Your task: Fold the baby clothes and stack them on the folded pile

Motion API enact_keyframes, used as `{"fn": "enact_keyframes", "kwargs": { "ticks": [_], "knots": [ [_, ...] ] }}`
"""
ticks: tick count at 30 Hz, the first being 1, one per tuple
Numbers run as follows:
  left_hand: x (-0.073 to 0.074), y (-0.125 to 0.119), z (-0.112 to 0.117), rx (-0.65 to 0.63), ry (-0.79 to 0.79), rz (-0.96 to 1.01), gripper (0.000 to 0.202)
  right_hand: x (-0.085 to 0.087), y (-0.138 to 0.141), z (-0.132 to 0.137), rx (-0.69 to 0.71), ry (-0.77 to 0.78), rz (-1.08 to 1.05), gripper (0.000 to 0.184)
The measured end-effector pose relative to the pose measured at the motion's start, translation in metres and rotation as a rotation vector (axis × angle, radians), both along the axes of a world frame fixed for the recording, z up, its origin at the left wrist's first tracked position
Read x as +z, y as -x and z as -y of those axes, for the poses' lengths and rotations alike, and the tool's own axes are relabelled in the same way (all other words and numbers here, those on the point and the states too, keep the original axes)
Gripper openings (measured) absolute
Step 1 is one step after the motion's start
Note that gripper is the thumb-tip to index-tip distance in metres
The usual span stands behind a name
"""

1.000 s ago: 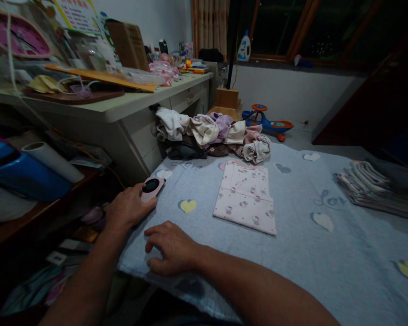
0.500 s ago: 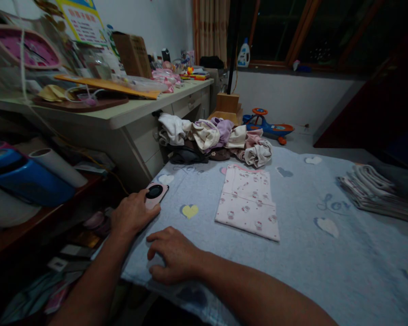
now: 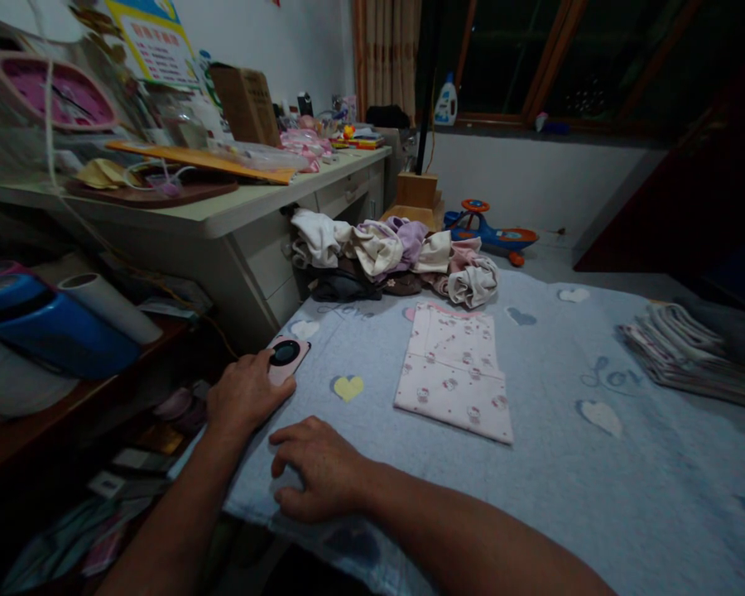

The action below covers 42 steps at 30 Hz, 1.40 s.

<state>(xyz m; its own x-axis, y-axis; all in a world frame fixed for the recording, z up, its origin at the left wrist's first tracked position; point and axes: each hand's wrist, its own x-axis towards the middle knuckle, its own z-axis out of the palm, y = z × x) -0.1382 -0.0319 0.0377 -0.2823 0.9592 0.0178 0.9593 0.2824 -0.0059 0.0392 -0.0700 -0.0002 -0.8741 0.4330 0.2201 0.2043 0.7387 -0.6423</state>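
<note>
Pink casing with a round black face marks the handheld device [image 3: 284,356] under the left hand [image 3: 247,393], at 11 o'clock from the right hand [image 3: 319,468]. The left grip is narrow, closed over the device's lower end with the fingers across it, and the device seems to lie against the blue-grey quilt [image 3: 534,505] rather than being lifted, though how hard it is pressed I cannot tell. The right grip is wide and holds nothing; its spread, curved fingers rest on the quilt near its edge, which looks like steadying the cloth or the body. At 1 o'clock from that hand, a folded pink printed garment [image 3: 453,372] lies flat and squared, set on open quilt where its edges stay straight. Behind it at 12 o'clock, a crumpled heap of clothes [image 3: 397,261] sits at the far edge, apart from the flat stack of folded clothes [image 3: 676,356] at 3 o'clock, as if loose and folded pieces are kept separate. The cream counter [image 3: 223,217] stands at 10 o'clock, crowded and out of the way
</note>
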Motion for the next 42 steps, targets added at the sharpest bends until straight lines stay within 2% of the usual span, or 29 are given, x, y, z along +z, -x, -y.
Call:
{"fn": "enact_keyframes", "kwargs": {
  "ticks": [8,11,14,18,21,23,25,28,30,32,34,37,39,42],
  "knots": [
    [-0.006,0.004,-0.002,-0.028,0.019,-0.017,0.068,-0.001,0.001,0.0,0.007,-0.045,0.012,0.022],
    [-0.008,0.005,-0.002,-0.048,0.036,-0.031,0.069,0.005,0.001,-0.002,0.028,-0.055,0.03,0.024],
    [-0.007,0.003,0.0,-0.06,0.019,-0.071,0.069,0.021,-0.004,-0.004,0.092,-0.066,0.117,0.027],
    [0.0,-0.008,0.003,-0.092,-0.133,-0.134,0.064,0.054,-0.026,-0.004,0.12,-0.043,0.255,0.029],
    [0.005,-0.025,0.0,-0.212,-0.259,-0.083,0.055,0.078,-0.061,-0.002,0.022,-0.018,0.257,0.03],
    [0.006,-0.044,-0.001,-0.369,-0.322,-0.006,0.048,0.089,-0.091,-0.004,-0.089,-0.013,0.233,0.026],
    [0.006,-0.069,-0.001,-0.566,-0.346,0.083,0.042,0.093,-0.125,-0.009,-0.232,0.0,0.212,0.019],
    [0.006,-0.114,0.004,-0.843,-0.253,0.205,0.041,0.083,-0.173,-0.024,-0.444,0.01,0.209,0.014],
    [0.005,-0.143,0.005,-1.001,-0.155,0.255,0.044,0.068,-0.199,-0.036,-0.61,-0.055,0.208,0.015],
    [0.004,-0.168,0.003,-1.089,-0.068,0.289,0.05,0.049,-0.22,-0.047,-0.73,-0.149,0.199,0.016],
    [0.0,-0.186,-0.004,-1.118,-0.013,0.305,0.057,0.029,-0.233,-0.054,-0.784,-0.237,0.174,0.02],
    [-0.013,-0.199,-0.019,-1.124,0.013,0.311,0.063,0.003,-0.241,-0.058,-0.8,-0.336,0.132,0.032],
    [-0.024,-0.2,-0.025,-1.114,0.019,0.315,0.067,-0.008,-0.242,-0.058,-0.793,-0.36,0.158,0.041],
    [-0.035,-0.198,-0.029,-1.112,0.031,0.334,0.071,-0.015,-0.24,-0.056,-0.759,-0.328,0.266,0.05]
  ]
}}
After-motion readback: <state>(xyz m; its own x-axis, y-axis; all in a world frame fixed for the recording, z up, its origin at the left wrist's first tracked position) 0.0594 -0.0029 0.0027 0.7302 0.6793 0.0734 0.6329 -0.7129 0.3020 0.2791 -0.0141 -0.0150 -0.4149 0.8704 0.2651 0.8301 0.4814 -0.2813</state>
